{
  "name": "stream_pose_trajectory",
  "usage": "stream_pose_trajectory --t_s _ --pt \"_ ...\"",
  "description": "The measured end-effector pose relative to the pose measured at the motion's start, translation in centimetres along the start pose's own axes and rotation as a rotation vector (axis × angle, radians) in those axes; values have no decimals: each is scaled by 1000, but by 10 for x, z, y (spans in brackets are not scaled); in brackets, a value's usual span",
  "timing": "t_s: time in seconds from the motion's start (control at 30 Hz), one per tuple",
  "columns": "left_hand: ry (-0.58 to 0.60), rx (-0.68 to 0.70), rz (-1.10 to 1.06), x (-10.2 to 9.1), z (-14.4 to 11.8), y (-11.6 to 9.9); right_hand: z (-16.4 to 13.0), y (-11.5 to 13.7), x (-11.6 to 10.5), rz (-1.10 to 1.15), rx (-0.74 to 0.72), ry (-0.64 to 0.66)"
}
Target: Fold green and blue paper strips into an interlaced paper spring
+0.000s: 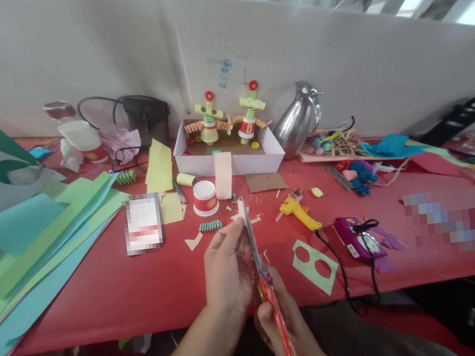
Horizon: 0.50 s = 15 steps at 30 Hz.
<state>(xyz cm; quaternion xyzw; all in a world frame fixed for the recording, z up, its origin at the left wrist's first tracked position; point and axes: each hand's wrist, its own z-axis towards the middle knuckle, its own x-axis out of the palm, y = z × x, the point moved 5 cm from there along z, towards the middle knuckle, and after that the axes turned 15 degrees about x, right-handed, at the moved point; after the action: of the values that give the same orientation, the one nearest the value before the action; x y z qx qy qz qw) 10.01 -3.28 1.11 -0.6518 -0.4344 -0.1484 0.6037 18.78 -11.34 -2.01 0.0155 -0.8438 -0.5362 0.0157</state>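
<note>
My right hand [281, 316] is closed around the red handles of a pair of scissors [255, 253], whose blades point away from me. Pinched in the fingers of my left hand [227, 265] is a small pale strip of paper [241, 208], right beside the blade tips. Whether the blades touch the strip, I cannot tell. Beyond my hands stand a red and white paper cup [205, 197] and a teal folded paper spring [211, 225]. Paper scraps [194, 240] lie around them on the red table.
Two paper-cup figures [209, 127] stand in a white box [236, 165] near the wall. A yellow glue gun [301, 213] and a purple corded device [358, 238] lie to the right. Coloured sheets [48, 251] pile up at left. A steel jug [295, 123] stands behind.
</note>
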Motion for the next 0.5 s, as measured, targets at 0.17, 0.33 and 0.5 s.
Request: stream_pose_trajectory --t_s 0.17,0.33,0.5 --pt "-4 4 -21 -1 1 1 -1 -4 1 11 19 8" --pt "-4 13 -15 -5 5 1 0 -4 1 -8 38 59" --pt "-2 18 -11 -7 8 2 2 -7 -3 -28 36 44"
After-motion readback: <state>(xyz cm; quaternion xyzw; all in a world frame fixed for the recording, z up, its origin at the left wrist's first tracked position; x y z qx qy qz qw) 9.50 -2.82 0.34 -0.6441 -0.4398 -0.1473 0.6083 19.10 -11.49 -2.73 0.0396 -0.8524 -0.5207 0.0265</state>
